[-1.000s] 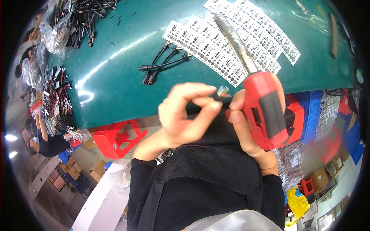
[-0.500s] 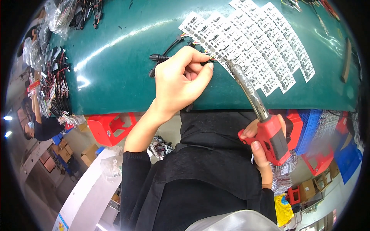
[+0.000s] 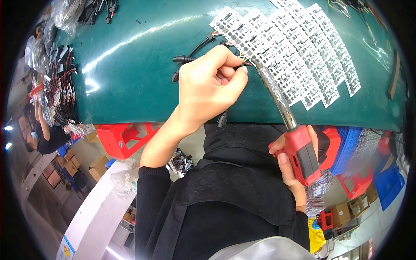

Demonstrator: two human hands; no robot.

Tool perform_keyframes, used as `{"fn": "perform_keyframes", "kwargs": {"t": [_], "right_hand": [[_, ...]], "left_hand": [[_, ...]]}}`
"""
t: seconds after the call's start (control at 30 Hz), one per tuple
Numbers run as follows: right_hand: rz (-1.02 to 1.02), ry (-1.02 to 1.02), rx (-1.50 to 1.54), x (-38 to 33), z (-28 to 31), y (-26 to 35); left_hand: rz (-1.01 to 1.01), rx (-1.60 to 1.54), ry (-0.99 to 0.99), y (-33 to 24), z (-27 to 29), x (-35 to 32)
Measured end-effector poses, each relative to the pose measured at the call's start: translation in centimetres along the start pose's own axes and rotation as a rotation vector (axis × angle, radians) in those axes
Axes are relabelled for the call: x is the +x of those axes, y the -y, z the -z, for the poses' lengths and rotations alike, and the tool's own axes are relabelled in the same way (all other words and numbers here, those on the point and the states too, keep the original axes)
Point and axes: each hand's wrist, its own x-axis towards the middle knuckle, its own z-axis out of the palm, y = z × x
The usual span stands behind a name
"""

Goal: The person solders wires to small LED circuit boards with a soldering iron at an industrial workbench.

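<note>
My left hand (image 3: 209, 84) pinches a black cable by its thin coloured wires (image 3: 246, 62), at the lower left edge of a sheet of white circuit boards (image 3: 281, 52). Below that wrist a black connector (image 3: 222, 118) hangs over the table edge. In my right hand (image 3: 287, 167) is a red and black soldering gun (image 3: 307, 151), its long metal barrel slanting up to the left. The gun's tip meets the board edge beside the wires; exact contact is too small to tell. Other cables with black connectors (image 3: 183, 59) lie left of the boards, their wires reaching the boards' edge.
The green table (image 3: 130, 95) has cable bundles (image 3: 65, 86) along its left side and a plastic bag (image 3: 65, 15) at the far left. A brown strip (image 3: 393, 76) lies at the right. Red stools (image 3: 119, 141) stand below the table edge. Another person (image 3: 50, 138) works at the far left.
The sheet of boards and the attached cables have shifted slightly to the right. My left hand has moved right with them. The connector below my wrist shows more. The soldering gun's tip stays beside the wires.
</note>
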Motion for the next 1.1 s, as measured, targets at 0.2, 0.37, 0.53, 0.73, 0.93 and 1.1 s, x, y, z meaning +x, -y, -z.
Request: {"fn": "perform_keyframes", "kwargs": {"t": [0.2,0.37,0.53,0.73,0.93,1.1], "right_hand": [[0.029,0.006,-0.074,0.0,-0.1,-0.3],[0.1,-0.02,-0.046,0.4,-0.5,-0.5],[-0.019,-0.043,-0.035,-0.1,-0.4,0.1],[0.065,-0.068,0.131,-0.1,0.0,0.7],[-0.011,-0.146,0.196,0.7,-0.2,1.2],[0.085,-0.245,0.335,1.8,-0.7,1.0]], "left_hand": [[-0.01,0.012,-0.049,0.2,-0.2,0.1],[-0.054,0.01,-0.047,0.3,-0.2,0.2],[-0.082,0.0,-0.058,0.7,-0.3,0.2],[-0.109,0.017,-0.051,0.6,-0.2,0.2],[-0.111,0.018,-0.057,0.7,-0.3,0.3],[-0.119,0.043,-0.056,0.7,-0.2,0.3]]}}
